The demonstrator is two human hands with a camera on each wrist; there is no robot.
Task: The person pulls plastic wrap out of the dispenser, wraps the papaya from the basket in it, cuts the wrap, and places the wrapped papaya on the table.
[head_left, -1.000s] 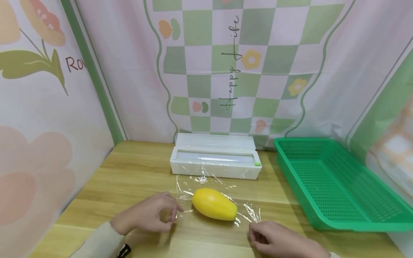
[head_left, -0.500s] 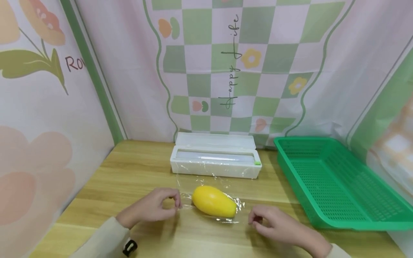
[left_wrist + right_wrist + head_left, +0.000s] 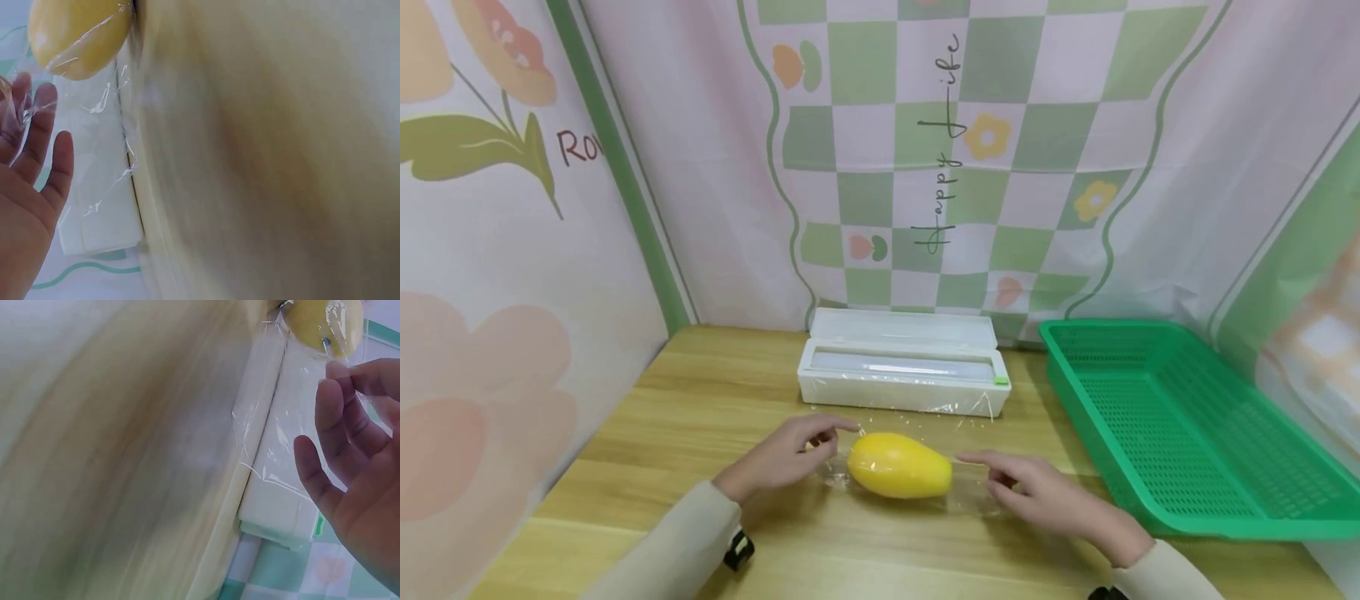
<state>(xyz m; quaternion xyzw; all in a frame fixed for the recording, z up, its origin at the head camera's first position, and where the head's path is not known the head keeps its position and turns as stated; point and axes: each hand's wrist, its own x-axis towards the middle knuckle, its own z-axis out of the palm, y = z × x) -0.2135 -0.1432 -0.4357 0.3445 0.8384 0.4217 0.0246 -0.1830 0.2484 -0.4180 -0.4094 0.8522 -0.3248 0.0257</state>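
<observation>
A smooth yellow fruit (image 3: 898,467), papaya-like, lies on the wooden table with clear cling film (image 3: 972,492) around it. At its left end my left hand (image 3: 793,454) holds the film's edge, index finger stretched out toward the fruit. Film crosses those fingertips in the left wrist view; the thumb is hidden there. My right hand (image 3: 1048,496) sits off the fruit's right end, index finger also extended. In the right wrist view its fingertips (image 3: 337,370) come together on the film, close to the fruit. Behind stands a white cling film dispenser (image 3: 902,394), lid raised.
A green perforated plastic basket (image 3: 1150,500) stands on the right of the table. Patterned fabric (image 3: 1000,67) hangs behind and at both sides. The wooden tabletop (image 3: 880,550) stretches in front of the fruit.
Both hands have moved up and inward, closer to the fruit, and their index fingers have straightened. The film has shifted with them, and the fruit has turned slightly.
</observation>
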